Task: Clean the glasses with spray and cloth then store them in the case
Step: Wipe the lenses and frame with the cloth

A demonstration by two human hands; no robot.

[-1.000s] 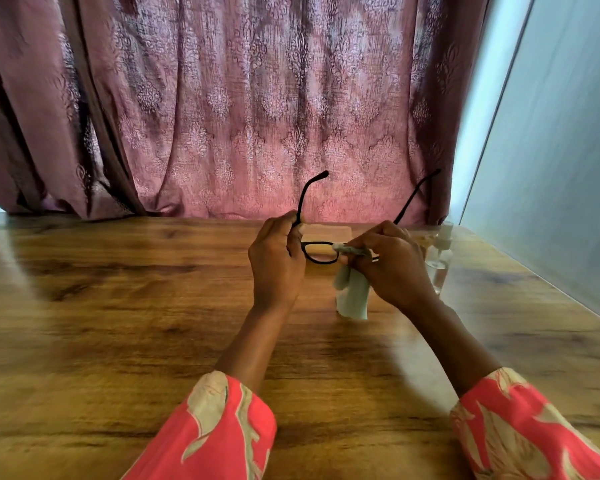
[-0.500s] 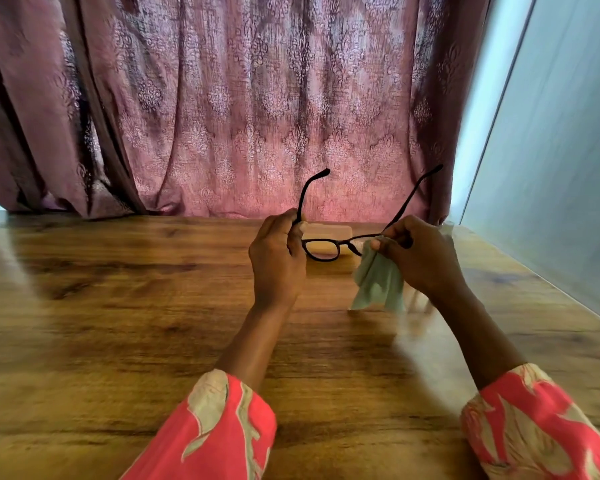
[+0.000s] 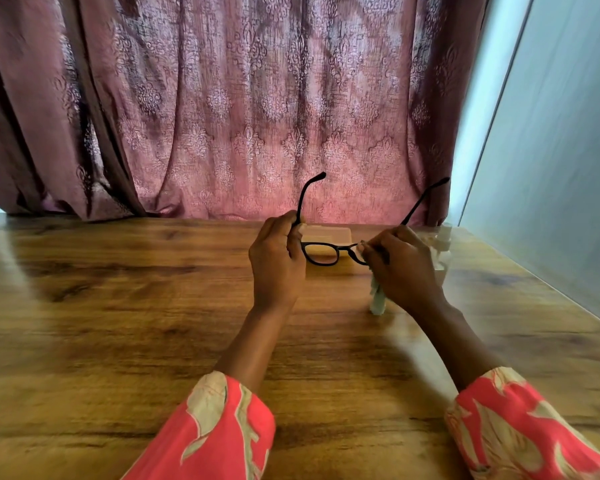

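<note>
Black-framed glasses (image 3: 326,250) are held above the wooden table, temples open and pointing away from me. My left hand (image 3: 278,261) grips the frame's left end at the hinge. My right hand (image 3: 400,265) pinches a pale green cloth (image 3: 377,299) around the right lens, which is mostly hidden; the cloth's tail hangs below the hand. A tan glasses case (image 3: 329,235) lies on the table just behind the glasses. A clear spray bottle (image 3: 442,247) stands behind my right hand, partly hidden.
The wooden table (image 3: 136,323) stretches wide to the left and front. A patterned maroon curtain (image 3: 239,116) hangs along its far edge. A pale wall (image 3: 551,168) borders the table on the right.
My right hand with the cloth moved along the right lens: out to the right half a second ago, now back inward and lower. The left hand has stayed put.
</note>
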